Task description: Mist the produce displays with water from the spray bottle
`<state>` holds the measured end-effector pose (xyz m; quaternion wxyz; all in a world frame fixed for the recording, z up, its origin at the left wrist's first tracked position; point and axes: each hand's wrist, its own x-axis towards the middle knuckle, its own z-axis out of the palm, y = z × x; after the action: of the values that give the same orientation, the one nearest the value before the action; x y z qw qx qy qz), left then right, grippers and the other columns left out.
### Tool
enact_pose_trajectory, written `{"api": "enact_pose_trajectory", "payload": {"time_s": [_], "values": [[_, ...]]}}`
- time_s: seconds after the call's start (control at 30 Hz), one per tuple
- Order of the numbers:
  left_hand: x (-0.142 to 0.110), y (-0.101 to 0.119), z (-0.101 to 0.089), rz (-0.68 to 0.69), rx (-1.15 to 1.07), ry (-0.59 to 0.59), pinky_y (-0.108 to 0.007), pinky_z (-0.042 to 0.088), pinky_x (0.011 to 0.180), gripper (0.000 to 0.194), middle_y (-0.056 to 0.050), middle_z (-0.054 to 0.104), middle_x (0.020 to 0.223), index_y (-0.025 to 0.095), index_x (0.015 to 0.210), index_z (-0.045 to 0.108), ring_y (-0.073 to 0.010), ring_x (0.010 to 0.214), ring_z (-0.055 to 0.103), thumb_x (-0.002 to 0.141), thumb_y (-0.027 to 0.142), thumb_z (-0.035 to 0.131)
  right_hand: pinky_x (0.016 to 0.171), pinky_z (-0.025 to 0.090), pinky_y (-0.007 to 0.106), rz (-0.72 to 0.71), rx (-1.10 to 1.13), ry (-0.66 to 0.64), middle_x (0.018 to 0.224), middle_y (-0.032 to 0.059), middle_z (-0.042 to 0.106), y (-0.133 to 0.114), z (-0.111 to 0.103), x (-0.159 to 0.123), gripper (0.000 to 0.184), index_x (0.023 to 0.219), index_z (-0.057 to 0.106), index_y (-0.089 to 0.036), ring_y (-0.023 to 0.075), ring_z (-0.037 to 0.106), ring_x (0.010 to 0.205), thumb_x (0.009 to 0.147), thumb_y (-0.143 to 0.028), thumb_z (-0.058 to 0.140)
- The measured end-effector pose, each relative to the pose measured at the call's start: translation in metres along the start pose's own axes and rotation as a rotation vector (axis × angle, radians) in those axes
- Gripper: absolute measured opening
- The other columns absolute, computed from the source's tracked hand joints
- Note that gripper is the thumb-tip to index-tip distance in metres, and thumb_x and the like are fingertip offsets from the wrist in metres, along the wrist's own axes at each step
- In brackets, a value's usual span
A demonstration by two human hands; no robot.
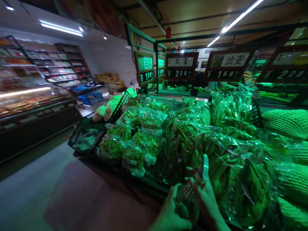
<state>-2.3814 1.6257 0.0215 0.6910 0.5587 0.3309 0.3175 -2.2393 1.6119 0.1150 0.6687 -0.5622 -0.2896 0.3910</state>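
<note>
Both the left hand (168,210) and right hand (207,200) close their grip around what looks like a spray bottle (189,199).

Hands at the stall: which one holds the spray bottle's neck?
The right hand at the neck; the left hand cups the body of the clear plastic spray bottle.

1 head view looks forward-down, apparently close over a vegetable stall (125,175).

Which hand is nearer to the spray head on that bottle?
Right hand: nearer, its fingers around the bottle's neck, just under the spray head. Left hand: farther, lower down, cupping the bottle's body.
</note>
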Motion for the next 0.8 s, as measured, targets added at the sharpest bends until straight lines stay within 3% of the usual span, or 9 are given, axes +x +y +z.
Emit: {"api": "enact_pose_trajectory", "payload": {"time_s": [0.27,0.47,0.67,0.8], "values": [[-0.037,0.010,-0.026,0.118,-0.371,0.168,-0.055,0.051,0.111,0.100,-0.013,0.067,0.137,0.030,0.135,0.050,-0.0382,0.130,0.064,0.049,0.023,0.100,0.080,0.055,0.038,0.026,0.035,-0.260,0.114,0.0036,0.075,0.024,0.062,-0.006,0.057,0.118,0.057,-0.032,0.0233,0.070,0.088,0.075,-0.055,0.084],[-0.076,0.016,-0.062,0.134,-0.379,0.286,-0.055,0.055,0.105,0.100,-0.014,0.070,0.135,0.033,0.135,0.048,-0.0397,0.123,0.070,0.051,0.027,0.102,0.082,0.055,0.041,0.044,0.015,-0.455,0.120,0.0073,0.075,0.048,0.114,-0.019,0.068,0.129,0.052,-0.029,0.0230,0.069,0.082,0.075,-0.053,0.085],[-0.109,0.013,-0.088,0.191,-0.405,0.385,-0.054,0.054,0.108,0.105,-0.018,0.064,0.146,0.031,0.140,0.044,-0.0409,0.133,0.064,0.053,0.045,0.100,0.084,0.054,0.039,0.007,-0.018,-0.605,0.116,0.0062,0.074,0.061,0.155,-0.038,0.060,0.124,0.054,-0.027,0.0230,0.067,0.090,0.078,-0.054,0.081],[-0.113,0.015,-0.104,0.048,-0.401,0.377,-0.055,0.057,0.103,0.106,-0.015,0.073,0.132,0.029,0.132,0.055,-0.0435,0.124,0.069,0.041,0.053,0.102,0.082,0.051,0.036,-0.022,-0.036,-0.627,0.111,0.0045,0.075,0.065,0.171,-0.049,0.055,0.119,0.057,-0.026,0.0212,0.064,0.087,0.077,-0.053,0.082]]}}
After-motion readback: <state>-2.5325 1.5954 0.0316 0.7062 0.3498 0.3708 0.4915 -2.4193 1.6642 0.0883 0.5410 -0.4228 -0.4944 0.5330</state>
